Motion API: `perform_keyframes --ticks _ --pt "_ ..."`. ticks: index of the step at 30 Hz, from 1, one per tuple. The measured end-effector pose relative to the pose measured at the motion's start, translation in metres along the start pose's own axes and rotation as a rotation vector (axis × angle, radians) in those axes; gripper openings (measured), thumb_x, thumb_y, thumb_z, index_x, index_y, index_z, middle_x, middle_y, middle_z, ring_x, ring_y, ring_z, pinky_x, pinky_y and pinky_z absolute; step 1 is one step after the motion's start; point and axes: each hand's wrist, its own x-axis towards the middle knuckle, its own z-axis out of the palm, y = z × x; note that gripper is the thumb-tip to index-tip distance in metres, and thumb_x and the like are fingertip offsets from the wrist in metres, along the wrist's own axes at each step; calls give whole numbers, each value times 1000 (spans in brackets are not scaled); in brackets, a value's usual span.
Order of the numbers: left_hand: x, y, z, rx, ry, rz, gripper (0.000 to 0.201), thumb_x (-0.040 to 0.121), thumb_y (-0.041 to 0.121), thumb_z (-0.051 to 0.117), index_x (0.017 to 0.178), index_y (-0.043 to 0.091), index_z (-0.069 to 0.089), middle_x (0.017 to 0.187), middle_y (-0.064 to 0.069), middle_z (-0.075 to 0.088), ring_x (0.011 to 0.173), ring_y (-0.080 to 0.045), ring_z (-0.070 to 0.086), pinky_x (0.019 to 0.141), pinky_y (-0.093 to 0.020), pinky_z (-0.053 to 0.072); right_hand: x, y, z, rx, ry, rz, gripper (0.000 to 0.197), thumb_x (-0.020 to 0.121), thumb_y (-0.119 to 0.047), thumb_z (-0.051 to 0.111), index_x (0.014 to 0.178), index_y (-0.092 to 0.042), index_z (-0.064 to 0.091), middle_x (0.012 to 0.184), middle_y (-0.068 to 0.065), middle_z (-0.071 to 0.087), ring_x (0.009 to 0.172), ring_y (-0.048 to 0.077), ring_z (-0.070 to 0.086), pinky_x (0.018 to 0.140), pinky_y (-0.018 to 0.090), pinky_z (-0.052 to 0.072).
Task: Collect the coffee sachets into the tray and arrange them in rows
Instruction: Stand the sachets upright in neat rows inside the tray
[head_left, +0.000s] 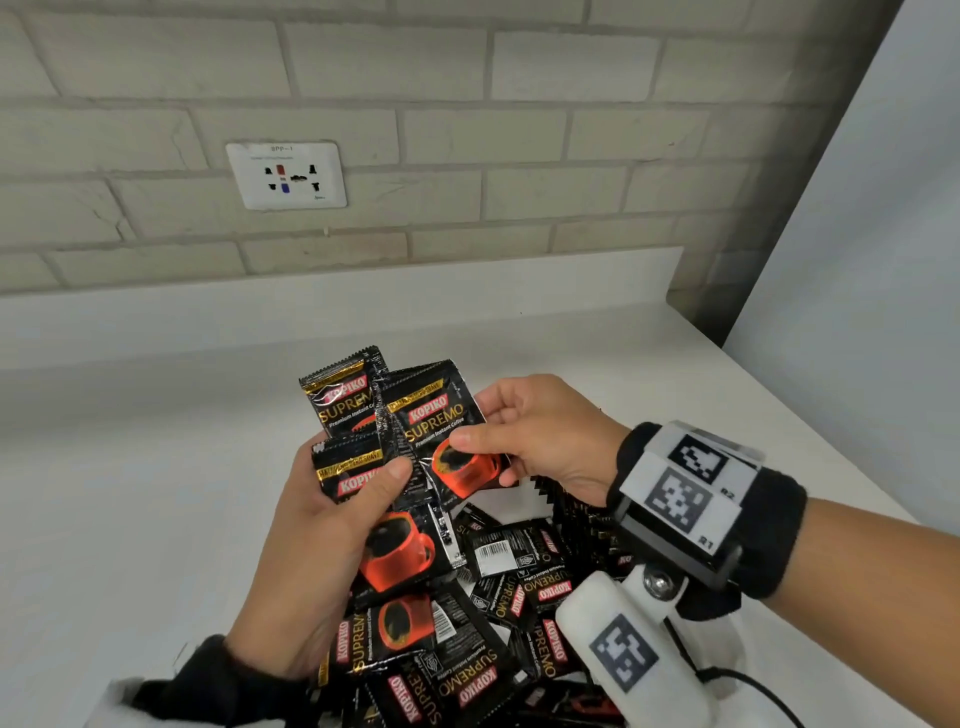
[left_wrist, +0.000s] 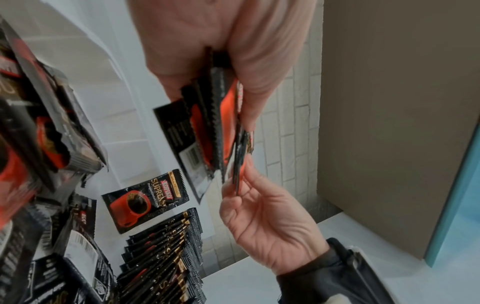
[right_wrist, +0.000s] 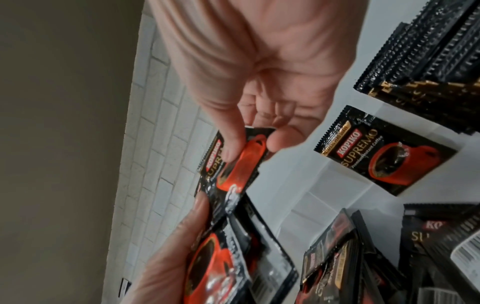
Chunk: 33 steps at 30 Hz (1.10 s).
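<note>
My left hand (head_left: 384, 478) grips a fanned bunch of black Kopiko sachets (head_left: 358, 410), thumb on top. My right hand (head_left: 485, 428) pinches the lower corner of the front sachet (head_left: 436, 415) in that fan between thumb and fingers. Below both hands lies a loose pile of sachets (head_left: 467, 629). The left wrist view shows the bunch (left_wrist: 207, 123) edge-on, my right hand (left_wrist: 237, 185) pinching it, an upright row of sachets (left_wrist: 166, 259) and a single flat sachet (left_wrist: 145, 199) in the white ribbed tray (left_wrist: 122, 127). The right wrist view shows the same pinch (right_wrist: 253, 148).
A white counter (head_left: 156, 467) runs to a brick wall with a socket plate (head_left: 287, 175). A grey panel (head_left: 857, 234) closes the right side. The tray floor (right_wrist: 311, 197) shows bare between the row (right_wrist: 428, 51) and the loose pile (right_wrist: 337, 257).
</note>
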Motion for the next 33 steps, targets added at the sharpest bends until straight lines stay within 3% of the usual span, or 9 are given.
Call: perform_keyframes --ticks 4,9,12,15,23,25,28,31,33 --pt "0 0 -1 -29 18 1 34 66 15 66 98 22 56 79 1 72 61 -11 69 45 -20 49 -2 -1 -4 79 19 28 12 84 -9 64 83 -17 54 86 7 64 64 11 59 41 15 45" --pt "0 1 -4 -23 27 13 37 62 17 66 98 24 56 82 2 73 66 -12 71 57 -30 50 -2 -9 -17 345 182 -2 24 85 -3 60 103 -15 50 105 9 64 81 20 63 54 23 49" --pt "0 3 -3 -35 25 19 37 62 17 65 97 24 55 80 4 74 64 -11 70 53 -28 52 -8 -11 -20 374 92 15 27 82 1 61 102 -15 52 102 8 65 84 21 64 68 30 50" --pt "0 3 -3 -40 11 28 35 64 15 66 97 23 55 76 6 73 60 -8 68 45 -19 49 -14 -5 -13 250 -64 88 20 82 -6 63 101 -13 58 94 7 66 78 15 61 65 25 48" --pt "-5 2 2 12 27 26 37 64 25 66 100 26 55 92 -2 71 82 -22 69 66 -36 51 -19 5 4 161 -51 63 10 86 -14 62 96 -12 62 85 3 67 69 11 65 57 21 53" --pt "-4 1 0 -13 65 22 35 70 24 65 104 22 55 97 -6 69 84 -25 67 66 -36 50 -22 -4 0 14 30 -40 6 86 -16 62 92 -12 62 83 7 68 65 14 66 56 22 54" --pt "0 -1 -4 -58 115 10 33 85 17 60 117 13 52 102 -14 67 83 -29 68 69 -42 53 -29 -17 -5 -598 218 -358 13 87 -22 59 80 -11 60 72 3 63 66 18 61 58 22 47" --pt "0 4 1 -141 125 -17 29 91 17 54 119 10 51 104 -17 66 88 -35 66 76 -53 53 -42 -23 13 -1023 128 -655 9 89 -15 55 93 -9 60 78 1 52 68 22 55 60 33 47" --pt "-2 3 3 -203 80 -41 16 93 10 48 106 5 55 89 -12 69 80 -28 67 67 -40 55 -51 -23 29 -1148 19 -766 13 83 -5 60 96 -4 61 81 7 54 58 23 55 46 36 49"
